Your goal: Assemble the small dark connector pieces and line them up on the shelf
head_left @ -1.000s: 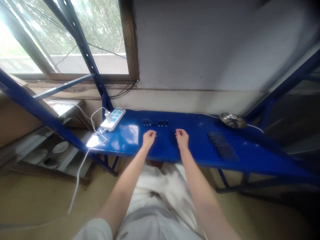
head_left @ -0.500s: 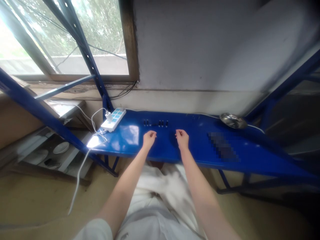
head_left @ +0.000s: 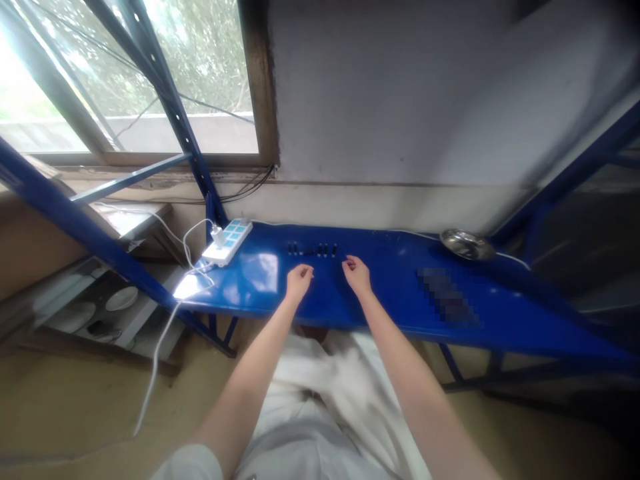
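Note:
My left hand (head_left: pixel 299 279) rests on the blue metal shelf (head_left: pixel 385 293) with its fingers curled in and nothing visible in it. My right hand (head_left: pixel 356 273) lies a little to the right on the same surface, fingers also curled, nothing seen in it. Just beyond both hands, a short row of small dark pieces (head_left: pixel 313 249) stands on the shelf, apart from the fingers.
A white power strip (head_left: pixel 227 240) with a plugged charger and white cable lies at the shelf's left end. A steel dish (head_left: pixel 467 244) sits at the back right. Blue rack struts cross the window on the left. White bowls (head_left: pixel 120 299) lie on a low shelf below.
My right hand has shifted slightly left and forward, closer to my left hand and the row of dark pieces. My left hand has stayed put.

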{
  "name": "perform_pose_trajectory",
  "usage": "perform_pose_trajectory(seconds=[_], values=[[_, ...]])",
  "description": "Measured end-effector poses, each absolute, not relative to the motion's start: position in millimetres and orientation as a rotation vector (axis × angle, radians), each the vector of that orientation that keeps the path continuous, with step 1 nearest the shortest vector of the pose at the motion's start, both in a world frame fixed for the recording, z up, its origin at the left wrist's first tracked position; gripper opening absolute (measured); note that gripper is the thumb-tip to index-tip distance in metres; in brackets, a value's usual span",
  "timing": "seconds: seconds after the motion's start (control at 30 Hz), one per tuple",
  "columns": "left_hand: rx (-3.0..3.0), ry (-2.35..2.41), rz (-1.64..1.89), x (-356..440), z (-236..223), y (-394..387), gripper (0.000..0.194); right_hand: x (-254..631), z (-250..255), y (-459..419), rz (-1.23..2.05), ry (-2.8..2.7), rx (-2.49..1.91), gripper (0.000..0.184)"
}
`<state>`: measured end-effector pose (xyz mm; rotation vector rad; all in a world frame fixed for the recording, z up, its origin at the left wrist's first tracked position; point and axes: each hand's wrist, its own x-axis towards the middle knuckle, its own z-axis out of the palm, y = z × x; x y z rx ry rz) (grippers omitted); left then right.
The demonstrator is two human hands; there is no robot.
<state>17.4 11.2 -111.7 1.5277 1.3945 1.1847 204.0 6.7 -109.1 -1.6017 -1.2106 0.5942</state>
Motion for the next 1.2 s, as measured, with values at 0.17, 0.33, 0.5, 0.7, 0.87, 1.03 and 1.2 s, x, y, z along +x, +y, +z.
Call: perform_pose_trajectory(seconds=[0.17, 0.33, 0.5, 0.7, 0.87, 1.03, 1.2], values=[[1.499, 1.407, 1.158, 17.1, -111.7, 11.2, 0.02, 201.0, -107.4, 40.1, 0.557, -1.392, -1.717, 0.043], [1.52, 1.389, 1.173, 17.2, -111.6, 11.2, 0.02, 194.8, -111.3, 67.0, 0.408, -1.527, -1.817, 0.029], [1.503, 1.398, 1.169, 17.6, -109.1, 9.8, 0.021, 185.3, -114.3, 75.5, 0.267, -1.513, -1.895, 0.021], [1.535, 1.397, 1.16, 17.1, -105.5, 6.5, 0.02, 180.8, -112.4, 76.1, 0.252, -1.478, -1.909, 0.012], [1.563, 1.382, 1.259, 19.8, -101.9, 4.7, 0.023, 182.9, -100.3, 66.4, 0.407, -1.463, -1.823, 0.013], [1.579, 1.322, 1.38, 23.7, -83.5, 7.9, 0.034, 180.5, -72.8, 42.5, 0.354, -1.611, -1.602, 0.024], [1.732, 1.194, 1.417, 23.7, -57.2, 9.5, 0.042, 169.0, -43.0, 16.9, 0.228, -1.859, -1.461, 0.029]])
